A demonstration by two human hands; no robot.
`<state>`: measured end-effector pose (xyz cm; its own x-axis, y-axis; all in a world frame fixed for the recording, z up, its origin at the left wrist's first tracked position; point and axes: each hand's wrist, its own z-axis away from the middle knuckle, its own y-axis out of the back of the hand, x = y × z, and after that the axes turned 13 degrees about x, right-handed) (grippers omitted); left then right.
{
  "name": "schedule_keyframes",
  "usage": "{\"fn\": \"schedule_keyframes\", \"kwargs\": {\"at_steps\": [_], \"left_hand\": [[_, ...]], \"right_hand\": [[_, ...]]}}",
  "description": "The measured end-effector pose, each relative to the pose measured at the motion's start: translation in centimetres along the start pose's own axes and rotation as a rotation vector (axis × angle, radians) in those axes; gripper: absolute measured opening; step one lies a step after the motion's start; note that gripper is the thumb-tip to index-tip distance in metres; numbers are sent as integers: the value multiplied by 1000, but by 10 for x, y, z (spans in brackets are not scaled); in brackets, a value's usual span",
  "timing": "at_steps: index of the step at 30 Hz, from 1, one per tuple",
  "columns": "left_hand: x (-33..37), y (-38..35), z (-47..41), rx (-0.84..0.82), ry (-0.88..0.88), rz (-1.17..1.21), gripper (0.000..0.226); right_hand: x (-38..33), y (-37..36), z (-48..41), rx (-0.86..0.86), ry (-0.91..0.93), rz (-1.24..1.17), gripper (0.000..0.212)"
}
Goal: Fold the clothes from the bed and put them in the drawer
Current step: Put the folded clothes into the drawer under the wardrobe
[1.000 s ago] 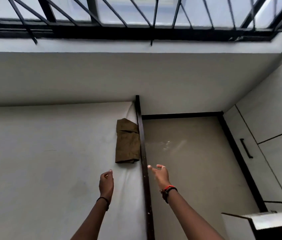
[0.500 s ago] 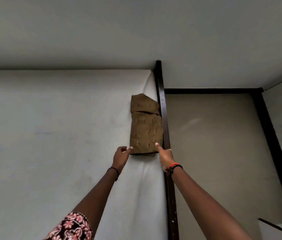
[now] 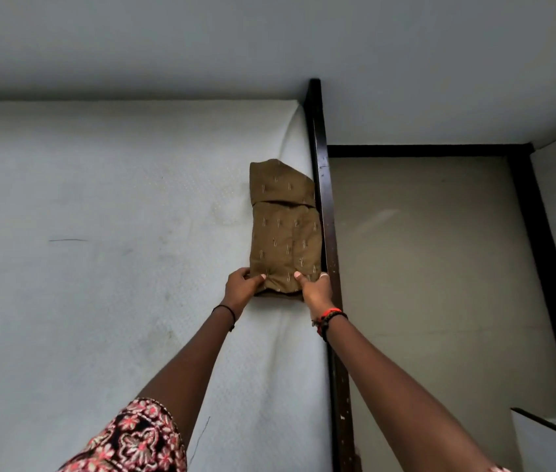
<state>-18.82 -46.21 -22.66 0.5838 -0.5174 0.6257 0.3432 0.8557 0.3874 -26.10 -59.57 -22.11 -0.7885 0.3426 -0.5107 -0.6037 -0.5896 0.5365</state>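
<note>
Grip: left hand (image 3: 240, 284) and right hand (image 3: 315, 290) pinch the cloth (image 3: 285, 233) edge.
Risk: lifted by one end — folds may open.

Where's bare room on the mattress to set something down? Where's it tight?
Free: the wide stretch of mattress left of the brown folded garment, back to the wall. Tight: the right edge, where the garment lies along the dark bed rail and the left hand and right hand grip its near end.
</note>
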Motion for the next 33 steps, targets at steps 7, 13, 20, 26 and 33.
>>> {"fn": "schedule_keyframes", "kwargs": {"at_steps": [7,13,20,26,33], "left_hand": [[-60,30,66,-11,102,1,24],[-121,53,118,-44,213,-48,28],[-107,65,98,-94,187,14,62],[-74,52,63,-136,87,91,57],[-71,40,65,-89,159,204,53]], "right_hand": [[80,15,41,-137,-113,-41,25],[141,40,93,-200,-186,47,27],[113,44,62,-145,41,114,81],[69,31,28,-414,21,-31,61],[82,23,19,-469,-57,-133,57]]}}
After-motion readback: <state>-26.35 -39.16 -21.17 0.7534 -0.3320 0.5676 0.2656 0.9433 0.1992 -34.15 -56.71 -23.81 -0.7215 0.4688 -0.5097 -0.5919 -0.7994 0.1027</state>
